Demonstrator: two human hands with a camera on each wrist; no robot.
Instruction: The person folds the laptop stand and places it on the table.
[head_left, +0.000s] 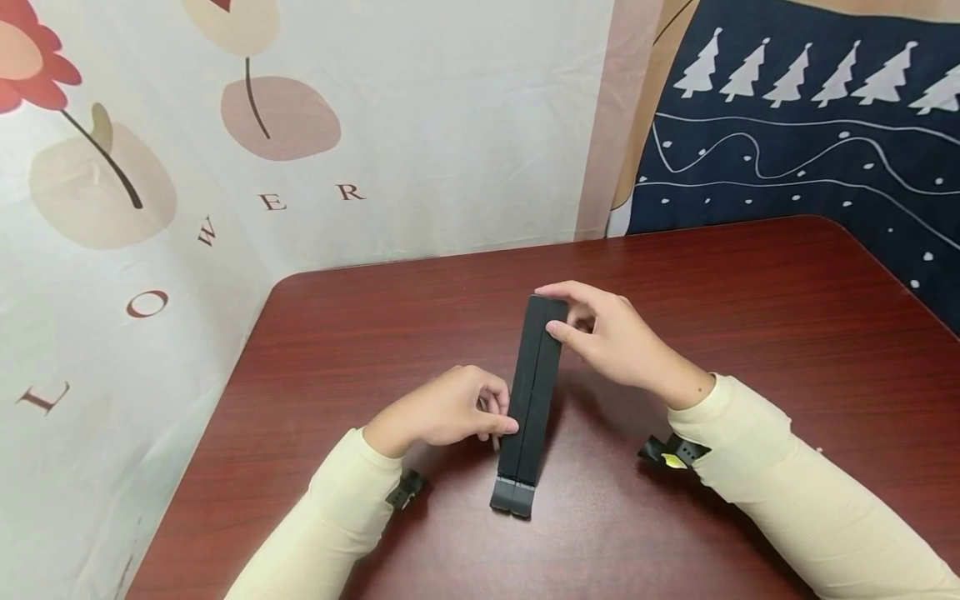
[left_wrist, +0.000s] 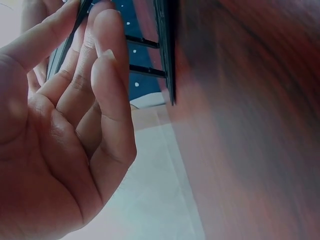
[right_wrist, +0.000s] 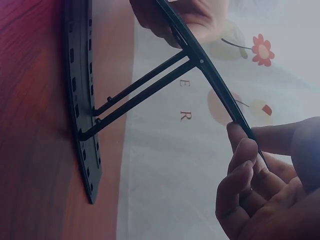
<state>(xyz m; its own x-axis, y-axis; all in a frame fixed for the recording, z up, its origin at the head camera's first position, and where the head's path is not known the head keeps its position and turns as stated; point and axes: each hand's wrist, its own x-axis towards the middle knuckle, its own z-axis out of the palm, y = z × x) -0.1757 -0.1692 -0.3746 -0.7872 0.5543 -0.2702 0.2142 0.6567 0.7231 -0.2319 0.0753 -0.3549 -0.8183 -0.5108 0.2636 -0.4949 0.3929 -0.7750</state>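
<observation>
A black folding laptop stand [head_left: 531, 383] sits on the table, its two long top bars lying side by side and tilted up toward the far end. Thin support rods [right_wrist: 142, 95] run from the raised bars down to a slotted base [right_wrist: 82, 115] in the right wrist view. My right hand [head_left: 618, 337] pinches the raised far end between thumb and fingers. At the left edge, lower down, my left hand [head_left: 457, 408] grips the bars with its thumb on top. Its curled fingers [left_wrist: 112, 100] are partly behind the stand in the head view.
The stand rests on a reddish-brown wooden table [head_left: 337, 333]. A white printed cloth [head_left: 450, 125] hangs behind and to the left, a dark blue cloth [head_left: 750, 192] with white trees at the right. Black wrist straps [head_left: 667, 452] hang under both sleeves.
</observation>
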